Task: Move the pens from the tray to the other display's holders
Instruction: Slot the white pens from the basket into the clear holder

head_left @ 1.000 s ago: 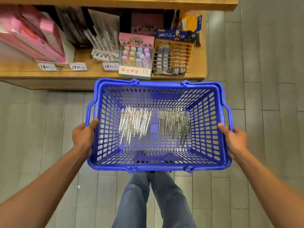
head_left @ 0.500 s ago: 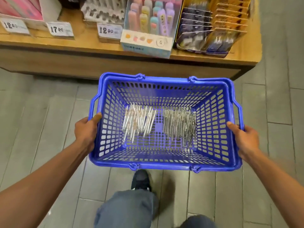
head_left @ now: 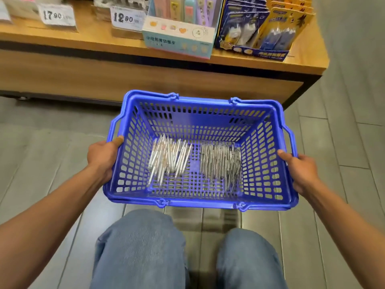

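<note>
Over grey plank flooring (head_left: 52,155), below the wooden shelf (head_left: 87,40) across the frame's top, my left hand (head_left: 103,156) and right hand (head_left: 300,170) grip the blue basket (head_left: 198,122), pens (head_left: 195,161) on its bottom at centre frame.

Both arms reach forward, left hand (head_left: 103,156) and right hand (head_left: 300,170) gripping (thumbs on top).

Bright blue basket (head_left: 133,170) with a slotted grid pattern, white pens (head_left: 168,158) at 9 o'clock, silvery-grey pens (head_left: 220,163) at 3, faded blue jeans (head_left: 141,247), tan wood shelf (head_left: 87,36).
</note>
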A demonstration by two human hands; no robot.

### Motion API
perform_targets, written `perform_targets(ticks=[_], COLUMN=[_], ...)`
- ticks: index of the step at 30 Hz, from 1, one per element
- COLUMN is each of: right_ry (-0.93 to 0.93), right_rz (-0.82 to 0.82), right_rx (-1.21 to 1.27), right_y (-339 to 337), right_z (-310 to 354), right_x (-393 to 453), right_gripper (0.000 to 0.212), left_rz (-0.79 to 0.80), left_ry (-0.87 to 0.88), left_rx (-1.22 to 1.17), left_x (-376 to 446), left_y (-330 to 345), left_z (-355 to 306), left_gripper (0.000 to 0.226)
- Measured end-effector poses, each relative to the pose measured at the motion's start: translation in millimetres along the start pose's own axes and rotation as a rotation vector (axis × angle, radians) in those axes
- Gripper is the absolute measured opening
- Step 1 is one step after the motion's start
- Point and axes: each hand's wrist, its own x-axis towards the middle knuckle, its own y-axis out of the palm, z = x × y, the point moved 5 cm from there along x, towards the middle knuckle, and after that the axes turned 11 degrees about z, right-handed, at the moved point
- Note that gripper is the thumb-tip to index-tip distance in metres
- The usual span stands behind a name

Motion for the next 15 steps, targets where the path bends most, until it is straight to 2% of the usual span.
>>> perform_targets(ticks=[8, 15], right_ry=[-0.015, -0.004], right_rz=[-0.025, -0.049], right_rx=[0.008, -0.041], right_y=[8, 11], right_z=[-13, -4], right_x=[6, 5], right_gripper=[0.033, 0.041], left_rz=[0.003, 0.030], left_ry=[0.024, 0.017], left_rx=[0.036, 0.038], left_x=[-1, -5], left_y=[-2, -4], left_z=[4, 3], left_gripper=[0.037, 0.034])
